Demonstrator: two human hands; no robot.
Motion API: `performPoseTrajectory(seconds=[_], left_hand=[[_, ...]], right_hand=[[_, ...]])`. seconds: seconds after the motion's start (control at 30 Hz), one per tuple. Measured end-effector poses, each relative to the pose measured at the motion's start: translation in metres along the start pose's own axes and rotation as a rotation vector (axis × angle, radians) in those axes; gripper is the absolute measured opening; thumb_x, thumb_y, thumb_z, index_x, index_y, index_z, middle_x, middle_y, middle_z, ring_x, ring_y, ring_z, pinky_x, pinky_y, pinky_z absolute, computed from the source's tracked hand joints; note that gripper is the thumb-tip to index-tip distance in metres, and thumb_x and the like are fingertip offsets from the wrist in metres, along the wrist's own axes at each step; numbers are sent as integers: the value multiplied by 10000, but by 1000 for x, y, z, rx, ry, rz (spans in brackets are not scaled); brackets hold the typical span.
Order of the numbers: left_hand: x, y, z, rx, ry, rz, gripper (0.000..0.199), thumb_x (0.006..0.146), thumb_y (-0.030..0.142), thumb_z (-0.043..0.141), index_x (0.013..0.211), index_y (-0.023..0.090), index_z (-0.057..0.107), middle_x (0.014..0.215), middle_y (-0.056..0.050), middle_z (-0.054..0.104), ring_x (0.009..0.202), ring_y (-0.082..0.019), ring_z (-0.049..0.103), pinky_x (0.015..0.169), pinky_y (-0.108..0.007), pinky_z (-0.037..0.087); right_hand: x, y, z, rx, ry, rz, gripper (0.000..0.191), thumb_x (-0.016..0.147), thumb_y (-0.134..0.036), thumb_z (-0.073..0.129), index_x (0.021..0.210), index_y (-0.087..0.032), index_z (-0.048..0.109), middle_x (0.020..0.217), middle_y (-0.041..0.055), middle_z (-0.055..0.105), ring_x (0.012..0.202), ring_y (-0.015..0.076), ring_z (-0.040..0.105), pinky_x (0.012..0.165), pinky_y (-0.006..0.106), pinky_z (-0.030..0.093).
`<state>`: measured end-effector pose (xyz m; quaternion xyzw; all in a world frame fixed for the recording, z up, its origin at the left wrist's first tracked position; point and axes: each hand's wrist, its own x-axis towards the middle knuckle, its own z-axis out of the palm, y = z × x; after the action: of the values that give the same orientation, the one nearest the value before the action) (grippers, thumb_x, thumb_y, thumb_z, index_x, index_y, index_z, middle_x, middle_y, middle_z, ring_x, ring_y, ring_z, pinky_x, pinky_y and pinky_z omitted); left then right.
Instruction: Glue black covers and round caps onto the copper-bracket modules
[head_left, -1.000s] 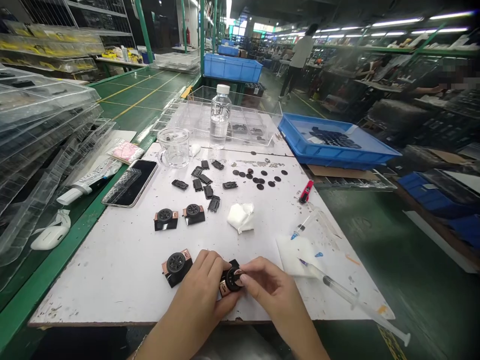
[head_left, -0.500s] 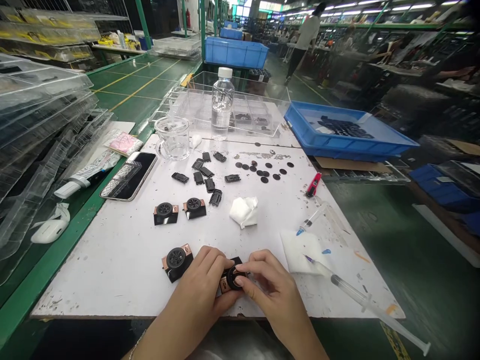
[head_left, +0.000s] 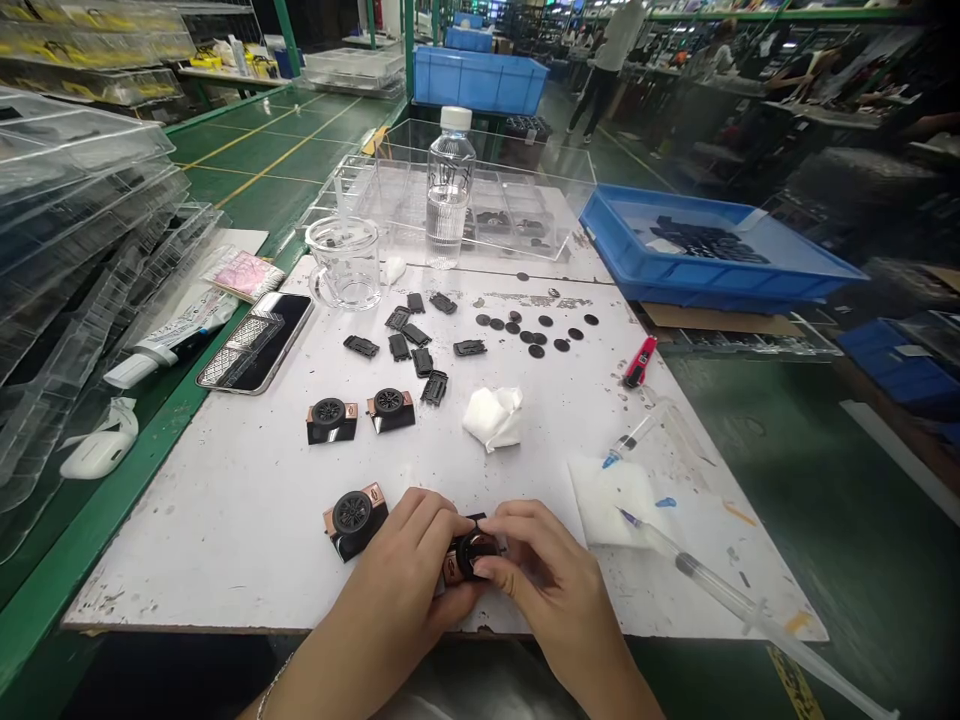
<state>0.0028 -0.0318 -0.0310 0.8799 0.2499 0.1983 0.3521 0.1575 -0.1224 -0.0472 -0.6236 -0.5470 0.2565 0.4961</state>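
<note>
Near the table's front edge, a black and copper-coloured part point(head_left: 471, 553) with a round wheel-like piece sits between my hands. My left hand point(head_left: 409, 560) has its fingers wrapped round the part's left side. Thumb and index finger of my right hand point(head_left: 546, 575) pinch the round piece from the right. A similar wheeled part point(head_left: 355, 520) lies just left of my left hand. Two more, one at the left point(head_left: 331, 419) and one beside it point(head_left: 391, 409), stand farther back. A crumpled white tissue point(head_left: 493, 417) is beyond my hands.
Several small black pieces point(head_left: 435, 387) and black discs point(head_left: 535, 351) lie mid-table. A syringe point(head_left: 720, 590), white pad point(head_left: 611, 500) and red cutter point(head_left: 639, 362) are right; a phone point(head_left: 256, 343) is left. Behind stand a glass cup point(head_left: 346, 262), bottle point(head_left: 450, 190) and blue tray point(head_left: 705, 250).
My right index finger has shifted slightly up along the round piece, toward its far edge. The view has tilted slightly, while both hands remain at the part.
</note>
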Motion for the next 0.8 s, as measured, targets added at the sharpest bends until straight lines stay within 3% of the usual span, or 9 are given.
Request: performPoseTrajectory(seconds=[0.23,0.43,0.67,0.8], left_hand=[[-1,-1,1,-2,-21,-19,285,765,33,666,980,186,559,898,-43,603,862,-225,524,719,-364,503],[-1,-2,2,-15,-14,-20,292,767,19,653,991,177,550,907,-44,594,868,-220,514,727,-363,494],[-2,-1,2,-43,-32,-30,323,757,-8,646,1009,169,550,947,-44,588,903,-215,511,754,-357,486],[-1,0,-1,-48,-58,-50,270,806,44,642,1026,168,547,969,-51,584,920,-220,506,771,-373,486]], right_hand=[[3,-6,-1,-37,-25,-95,151,905,-114,620,1004,-224,646,964,21,606,856,119,630,767,182,522],[4,-7,-1,-54,-31,-133,151,903,-96,613,981,-221,647,954,25,588,902,130,624,810,207,524],[2,-6,-6,-17,-111,31,78,890,-163,634,893,-238,655,1097,36,512,920,131,610,768,214,517],[-1,-5,-12,94,-77,138,124,904,-259,648,1016,-312,656,1205,21,495,769,94,563,761,241,516]])
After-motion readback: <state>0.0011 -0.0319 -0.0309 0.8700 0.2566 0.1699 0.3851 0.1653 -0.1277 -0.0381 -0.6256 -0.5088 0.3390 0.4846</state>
